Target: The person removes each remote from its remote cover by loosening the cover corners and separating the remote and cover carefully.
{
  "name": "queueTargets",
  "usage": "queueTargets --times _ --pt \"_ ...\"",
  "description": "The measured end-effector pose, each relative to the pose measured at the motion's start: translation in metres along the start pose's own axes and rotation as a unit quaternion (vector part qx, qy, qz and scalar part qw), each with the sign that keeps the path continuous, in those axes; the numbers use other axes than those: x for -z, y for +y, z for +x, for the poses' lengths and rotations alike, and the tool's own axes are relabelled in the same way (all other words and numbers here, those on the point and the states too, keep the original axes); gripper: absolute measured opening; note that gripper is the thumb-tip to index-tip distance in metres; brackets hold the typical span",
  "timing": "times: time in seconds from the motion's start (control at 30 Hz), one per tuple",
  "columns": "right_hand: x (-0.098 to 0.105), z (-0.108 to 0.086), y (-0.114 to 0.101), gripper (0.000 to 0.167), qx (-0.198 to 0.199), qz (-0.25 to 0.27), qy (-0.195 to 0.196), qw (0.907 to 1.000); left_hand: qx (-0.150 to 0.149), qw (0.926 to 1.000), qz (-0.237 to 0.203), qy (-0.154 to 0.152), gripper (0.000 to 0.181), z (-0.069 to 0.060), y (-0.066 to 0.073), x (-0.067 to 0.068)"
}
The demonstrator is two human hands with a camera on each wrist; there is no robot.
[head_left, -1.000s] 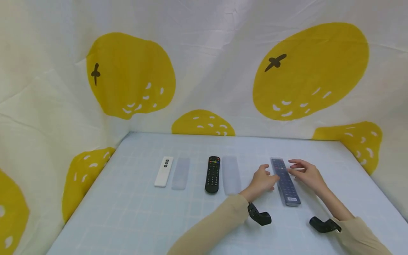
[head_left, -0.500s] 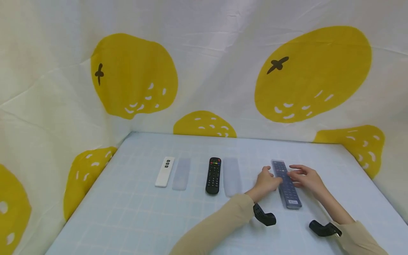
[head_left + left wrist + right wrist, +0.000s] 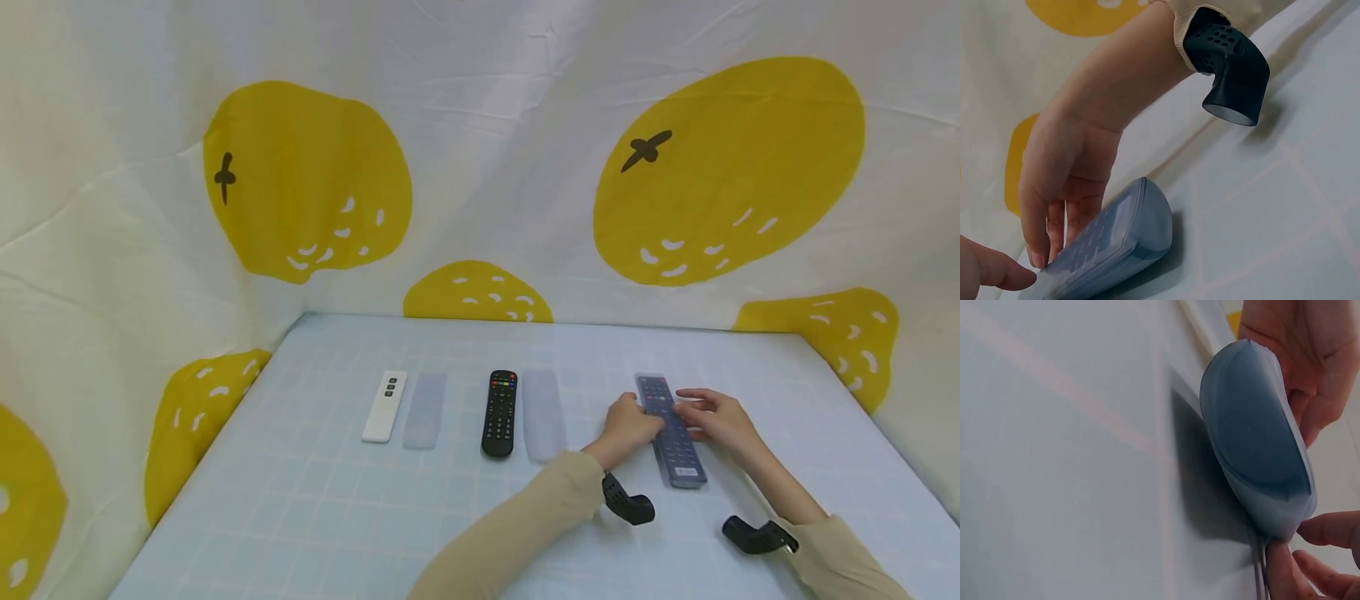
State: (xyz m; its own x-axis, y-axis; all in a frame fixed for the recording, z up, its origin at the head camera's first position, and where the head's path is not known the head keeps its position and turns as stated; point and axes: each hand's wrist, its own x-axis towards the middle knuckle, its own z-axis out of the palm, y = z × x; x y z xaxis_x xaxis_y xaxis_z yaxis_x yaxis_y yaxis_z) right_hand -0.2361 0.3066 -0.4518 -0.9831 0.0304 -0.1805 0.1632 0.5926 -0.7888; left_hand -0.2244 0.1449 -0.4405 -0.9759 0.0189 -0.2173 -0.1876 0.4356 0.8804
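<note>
Clearly, the sleeved remote (image 3: 677, 446) was the focus, towards the right of the pale, grid-patterned table (image 3: 300, 500). Smooth, filmy plastic wrapped its long dark body, clouding the rows of buttons, and its near end looked glossy and bluntly rounded. A small whitish label (image 3: 686, 472) sat near that end, its print too small to read. The left hand (image 3: 628, 425) gripped one long edge, thumb on top; the right hand (image 3: 720, 421) pinched the opposite edge between thumb and finger. Left of them lay a flat translucent sleeve (image 3: 543, 415), a matte black remote (image 3: 498, 414) with coloured buttons, another frosted sleeve (image 3: 424, 411) and a slim white remote (image 3: 385, 407).
</note>
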Motion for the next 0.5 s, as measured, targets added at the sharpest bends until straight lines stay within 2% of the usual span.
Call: queueTargets --times 0.13,0.27,0.5 --pt "0.0010 0.0002 -0.0007 0.059 -0.008 -0.009 -0.003 0.9999 -0.006 1.0000 0.003 -0.001 0.042 -0.0001 -0.0002 0.0001" --pt "0.0012 0.0008 -0.0018 0.059 -0.023 -0.018 -0.004 0.9996 -0.008 0.9997 -0.021 -0.008 0.031 0.0011 -0.0018 -0.0003" --pt "0.0003 -0.0015 -0.0034 0.056 -0.030 -0.004 -0.011 0.9995 0.000 0.9956 -0.093 -0.012 0.039 0.0065 -0.0076 -0.0014"
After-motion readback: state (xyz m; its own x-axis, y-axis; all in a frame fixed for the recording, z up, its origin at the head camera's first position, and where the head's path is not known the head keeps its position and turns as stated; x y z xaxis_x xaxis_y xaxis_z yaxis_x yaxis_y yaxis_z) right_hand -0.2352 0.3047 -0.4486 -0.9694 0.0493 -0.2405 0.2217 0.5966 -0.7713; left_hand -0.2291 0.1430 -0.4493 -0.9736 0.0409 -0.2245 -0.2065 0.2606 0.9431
